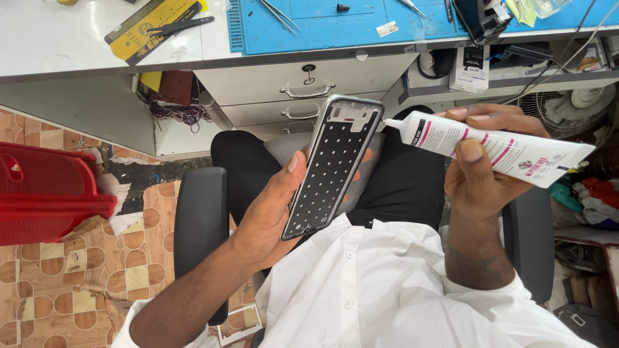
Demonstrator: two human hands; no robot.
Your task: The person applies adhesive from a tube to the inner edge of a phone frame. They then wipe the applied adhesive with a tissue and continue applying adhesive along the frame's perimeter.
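White button-up shirt (387, 283), sleeves rolled back (both forearms bare), black trousers (400, 187), no rings

A black phone frame (332, 169) dotted white, a white tube (496, 147) striped pink, a blue mat (361, 22), a red stool (45, 193).

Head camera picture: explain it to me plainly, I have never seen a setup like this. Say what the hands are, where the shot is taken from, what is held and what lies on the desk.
There is no machine here, only a person's two bare hands. The single camera sits on that person's head and looks down over a white shirt to the lap; the person sits on a black chair.

The left hand holds a phone frame, a black panel dotted with small holes, tilted upright. The right hand grips a white glue tube with pink stripes, its thin nozzle at the frame's upper right edge.

Beyond is a white desk with drawers. On it lie a blue work mat, tweezers and a yellow and black card. A red plastic stool lies on the tiled floor.
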